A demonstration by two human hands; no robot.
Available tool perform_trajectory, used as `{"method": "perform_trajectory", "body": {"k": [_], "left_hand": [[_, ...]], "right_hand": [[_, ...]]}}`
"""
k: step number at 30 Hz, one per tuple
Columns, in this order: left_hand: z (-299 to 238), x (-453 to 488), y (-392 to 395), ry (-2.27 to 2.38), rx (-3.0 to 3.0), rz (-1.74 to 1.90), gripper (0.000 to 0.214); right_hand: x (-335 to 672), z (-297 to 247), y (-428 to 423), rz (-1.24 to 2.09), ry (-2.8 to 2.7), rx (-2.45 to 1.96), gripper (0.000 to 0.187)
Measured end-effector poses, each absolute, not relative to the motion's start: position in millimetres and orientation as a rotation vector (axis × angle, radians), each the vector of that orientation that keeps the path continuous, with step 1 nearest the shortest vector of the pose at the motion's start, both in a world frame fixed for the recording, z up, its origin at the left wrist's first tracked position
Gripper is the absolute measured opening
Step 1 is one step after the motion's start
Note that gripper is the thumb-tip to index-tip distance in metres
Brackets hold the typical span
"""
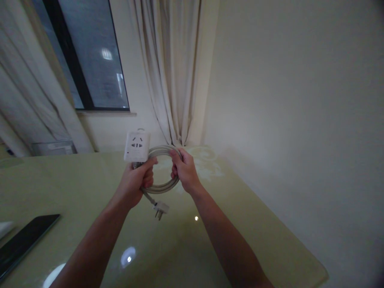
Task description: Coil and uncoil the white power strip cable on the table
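Above the table I hold up an extension cord, its grey cable wound into a round coil of several loops. My left hand is closed around the coil's left side, just below the white socket block, which stands nearly upright with its outlet holes facing me. The right side of the coil is gripped by my right hand, thumb on top and fingers curled around the loops. Below my left hand a short end of cable hangs free with a white plug, its metal prongs pointing down.
A glossy pale green table spreads beneath my hands. At the left lies a flat black device beside a white object. A wall borders the table's right side. Curtains and a window are behind.
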State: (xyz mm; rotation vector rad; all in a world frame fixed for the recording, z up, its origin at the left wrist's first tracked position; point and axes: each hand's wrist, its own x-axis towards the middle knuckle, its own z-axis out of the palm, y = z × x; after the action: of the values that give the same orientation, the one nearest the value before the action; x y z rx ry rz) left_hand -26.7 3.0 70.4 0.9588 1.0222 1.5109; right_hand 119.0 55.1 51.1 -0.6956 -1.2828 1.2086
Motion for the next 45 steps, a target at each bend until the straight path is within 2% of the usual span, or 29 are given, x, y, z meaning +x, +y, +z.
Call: {"method": "perform_trajectory", "body": {"k": [6, 9, 12, 16, 20, 23, 26, 30, 34, 38, 41, 45], "left_hand": [[64.6, -42.4, 4.2, 1.191, 1.161, 1.293, 0.048], [61.4, -42.1, 6.5, 1.222, 1.239, 1.239, 0.047], [60.8, -44.2, 7.0, 1.272, 1.346, 1.215, 0.045], [63.4, -47.2, 4.3, 1.312, 1.530, 1.079, 0.033], [66.4, -43.5, 2.7, 1.366, 1.686, 1.071, 0.023], [67.2, -44.8, 3.5, 1.318, 1.680, 1.145, 0.035], [63.4, -54.4, 7.8, 1.191, 1.633, 1.141, 0.047], [50.0, -61.4, 17.4, 1.037, 1.493, 1.108, 0.055], [32.8, -41.1, 26.0, 0.930, 1.311, 1.249, 0.056], [10.2, -17.0, 35.5, 1.073, 1.281, 1.363, 0.058], [-11.9, -7.5, 46.5, 1.193, 1.388, 1.249, 0.058], [-43.0, 12.3, 70.5, 1.238, 1.464, 1.110, 0.046]], "right_hand": [[132.4, 57.6, 49.4, 0.957, -1.807, -0.841, 0.029], [137.2, 58.8, 49.9, 0.947, -1.864, -0.878, 0.040], [142.2, 60.0, 51.6, 1.063, -1.864, -0.854, 0.044], [143.9, 63.7, 48.4, 1.421, -1.948, -0.709, 0.051], [130.6, 62.3, 42.7, 1.395, -1.749, -0.792, 0.047], [121.4, 58.6, 43.1, 1.380, -1.591, -0.763, 0.044], [122.0, 56.7, 48.2, 1.428, -1.417, -0.767, 0.051], [130.9, 57.6, 58.0, 1.375, -1.200, -0.808, 0.057], [138.4, 57.5, 66.5, 1.369, -1.140, -0.850, 0.056], [149.4, 47.6, 79.1, 1.392, -1.090, -0.912, 0.048], [165.5, 31.7, 95.9, 1.348, -1.087, -1.072, 0.038], [196.0, 4.9, 127.9, 1.314, -1.056, -1.261, 0.031]]}}
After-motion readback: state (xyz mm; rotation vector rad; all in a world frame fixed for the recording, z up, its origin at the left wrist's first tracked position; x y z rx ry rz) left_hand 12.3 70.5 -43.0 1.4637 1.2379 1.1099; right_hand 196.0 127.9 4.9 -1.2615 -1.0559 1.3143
